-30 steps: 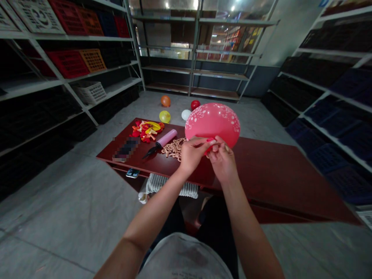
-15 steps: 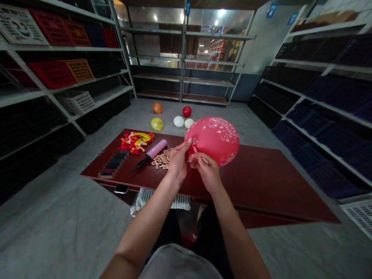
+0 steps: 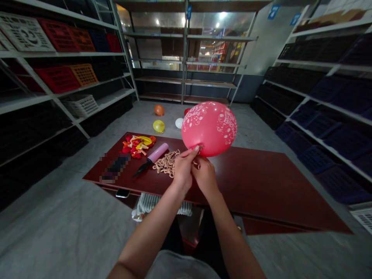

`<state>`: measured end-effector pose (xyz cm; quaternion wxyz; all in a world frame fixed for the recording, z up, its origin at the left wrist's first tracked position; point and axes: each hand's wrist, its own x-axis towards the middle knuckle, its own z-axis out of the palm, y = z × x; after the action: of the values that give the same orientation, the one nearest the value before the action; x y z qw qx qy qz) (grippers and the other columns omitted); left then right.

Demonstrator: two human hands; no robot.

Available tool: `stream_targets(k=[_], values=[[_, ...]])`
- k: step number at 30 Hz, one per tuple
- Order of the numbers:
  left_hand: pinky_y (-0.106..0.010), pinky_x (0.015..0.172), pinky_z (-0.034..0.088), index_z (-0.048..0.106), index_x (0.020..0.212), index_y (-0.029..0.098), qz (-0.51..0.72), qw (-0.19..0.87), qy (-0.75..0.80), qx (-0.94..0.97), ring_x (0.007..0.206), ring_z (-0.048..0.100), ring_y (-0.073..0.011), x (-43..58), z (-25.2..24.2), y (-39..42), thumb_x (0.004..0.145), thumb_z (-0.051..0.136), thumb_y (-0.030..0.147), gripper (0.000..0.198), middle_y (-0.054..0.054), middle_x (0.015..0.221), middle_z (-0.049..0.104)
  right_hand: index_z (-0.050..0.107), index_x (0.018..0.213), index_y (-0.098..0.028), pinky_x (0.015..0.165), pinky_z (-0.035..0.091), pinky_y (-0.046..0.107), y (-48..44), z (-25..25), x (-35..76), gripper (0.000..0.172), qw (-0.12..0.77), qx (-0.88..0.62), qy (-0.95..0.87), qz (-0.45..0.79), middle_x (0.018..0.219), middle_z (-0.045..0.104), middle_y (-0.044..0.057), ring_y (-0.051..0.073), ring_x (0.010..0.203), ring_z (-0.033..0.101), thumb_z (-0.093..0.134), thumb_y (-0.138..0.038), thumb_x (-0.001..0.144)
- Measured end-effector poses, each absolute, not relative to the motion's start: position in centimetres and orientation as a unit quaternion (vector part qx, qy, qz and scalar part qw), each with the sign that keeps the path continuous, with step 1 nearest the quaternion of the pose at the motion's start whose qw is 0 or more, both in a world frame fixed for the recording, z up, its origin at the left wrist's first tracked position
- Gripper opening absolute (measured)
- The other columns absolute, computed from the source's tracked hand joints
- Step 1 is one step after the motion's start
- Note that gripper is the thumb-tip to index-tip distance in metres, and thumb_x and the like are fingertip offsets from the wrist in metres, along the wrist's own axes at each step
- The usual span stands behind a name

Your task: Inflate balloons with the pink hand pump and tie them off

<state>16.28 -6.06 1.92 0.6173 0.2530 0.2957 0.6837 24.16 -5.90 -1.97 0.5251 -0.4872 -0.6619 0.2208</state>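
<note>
An inflated red balloon with white birthday print is held up over the dark red table. My left hand is closed, its thumb and fingers pinching the balloon near its neck. Close beside it, my right hand has curled fingers at the same neck; the neck itself is mostly hidden behind the fingers. Just left of my hands lies a pile of tan rubber-like loops. Next to that are a pink and black hand pump and a heap of uninflated balloons.
A blurred dark object lies at the table's left, with a phone below the front edge. Orange, yellow and white balloons rest on the floor beyond. Shelves with crates line both sides.
The balloon has tilted and risen slightly, its print turned. My right hand has moved in closer to my left at the neck. The view has shifted a little.
</note>
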Motion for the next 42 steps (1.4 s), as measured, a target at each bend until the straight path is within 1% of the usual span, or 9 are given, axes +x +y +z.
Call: stream_targets(k=[2, 8, 16, 20, 24, 28, 32, 36, 42], values=[[-0.033, 0.096, 0.052, 0.082, 0.083, 0.017, 0.679, 0.625, 0.291, 0.252, 0.096, 0.072, -0.0219, 15.9, 1.4, -5.7, 0.066, 0.088, 0.027, 0.020, -0.011, 0.097, 0.078, 0.071, 0.085, -0.031, 0.082, 0.049, 0.044, -5.5, -2.2, 24.3, 0.007, 0.501, -0.498, -0.675, 0.215, 0.084, 0.071, 0.006, 0.027, 0.079, 0.064, 0.065, -0.027, 0.083], [-0.033, 0.096, 0.051, 0.082, 0.084, 0.015, 0.674, 0.610, 0.309, 0.279, 0.091, 0.072, -0.0208, 15.1, 0.8, -5.0, 0.065, 0.089, 0.030, 0.025, -0.011, 0.093, 0.078, 0.070, 0.081, -0.026, 0.076, 0.049, 0.037, -5.2, -1.3, 25.4, 0.022, 0.422, -0.523, -0.724, 0.157, 0.083, 0.073, 0.007, 0.025, 0.079, 0.067, 0.052, -0.017, 0.089], [-0.028, 0.094, 0.051, 0.081, 0.087, 0.011, 0.672, 0.655, 0.274, 0.210, 0.093, 0.071, -0.0182, 14.9, 1.5, -4.8, 0.065, 0.087, 0.024, 0.026, -0.012, 0.098, 0.078, 0.069, 0.085, -0.021, 0.074, 0.048, 0.031, -5.8, -0.7, 25.1, 0.019, 0.373, -0.548, -0.740, 0.113, 0.084, 0.072, 0.006, 0.020, 0.077, 0.065, 0.057, -0.031, 0.093], [-0.025, 0.087, 0.051, 0.081, 0.089, 0.011, 0.663, 0.671, 0.260, 0.208, 0.090, 0.070, -0.0157, 14.9, 0.9, -4.7, 0.069, 0.084, 0.021, 0.023, -0.011, 0.100, 0.077, 0.069, 0.081, -0.020, 0.074, 0.046, 0.030, -5.2, -1.0, 25.5, 0.020, 0.368, -0.561, -0.731, 0.122, 0.081, 0.072, 0.006, 0.019, 0.077, 0.064, 0.055, -0.028, 0.093], [-0.025, 0.085, 0.050, 0.078, 0.086, 0.010, 0.670, 0.657, 0.266, 0.219, 0.086, 0.068, -0.0145, 14.2, 0.3, -4.0, 0.071, 0.084, 0.022, 0.021, -0.008, 0.091, 0.076, 0.068, 0.075, -0.023, 0.067, 0.044, 0.031, -5.2, -0.5, 27.0, 0.025, 0.409, -0.498, -0.708, 0.287, 0.075, 0.070, 0.004, 0.019, 0.069, 0.061, 0.054, -0.035, 0.092], [-0.020, 0.065, 0.046, 0.070, 0.079, 0.011, 0.628, 0.693, 0.275, 0.224, 0.068, 0.058, -0.0097, 13.2, 0.1, -3.7, 0.076, 0.078, 0.019, 0.012, -0.004, 0.079, 0.068, 0.062, 0.063, -0.024, 0.058, 0.041, 0.030, -5.1, 0.1, 28.5, 0.038, 0.477, -0.403, -0.584, 0.518, 0.063, 0.059, 0.001, 0.016, 0.058, 0.052, 0.056, -0.049, 0.091], [-0.017, 0.055, 0.035, 0.060, 0.081, 0.014, 0.581, 0.718, 0.281, 0.261, 0.065, 0.049, -0.0084, 12.9, 0.2, -4.0, 0.082, 0.069, 0.023, 0.013, -0.002, 0.083, 0.062, 0.055, 0.059, -0.024, 0.053, 0.035, 0.029, -4.3, 0.2, 28.9, 0.035, 0.535, -0.360, -0.433, 0.630, 0.055, 0.044, -0.003, 0.012, 0.051, 0.039, 0.072, -0.048, 0.079], [-0.021, 0.055, 0.032, 0.053, 0.078, 0.016, 0.574, 0.557, 0.338, 0.496, 0.060, 0.041, -0.0100, 13.1, 0.4, -4.1, 0.094, 0.055, 0.037, 0.026, 0.001, 0.072, 0.050, 0.058, 0.059, -0.022, 0.055, 0.035, 0.028, -4.1, 0.3, 28.7, 0.032, 0.539, -0.357, -0.388, 0.657, 0.057, 0.044, -0.004, 0.010, 0.054, 0.038, 0.077, -0.044, 0.073], [-0.032, 0.078, 0.046, 0.051, 0.096, 0.019, 0.471, 0.232, 0.435, 0.731, 0.082, 0.060, -0.0193, 13.7, 0.7, -4.0, 0.103, 0.036, 0.032, 0.021, -0.007, 0.089, 0.062, 0.058, 0.057, -0.022, 0.054, 0.031, 0.028, -4.6, 0.8, 28.3, 0.036, 0.525, -0.369, -0.447, 0.623, 0.053, 0.047, -0.003, 0.011, 0.053, 0.040, 0.072, -0.048, 0.077]])
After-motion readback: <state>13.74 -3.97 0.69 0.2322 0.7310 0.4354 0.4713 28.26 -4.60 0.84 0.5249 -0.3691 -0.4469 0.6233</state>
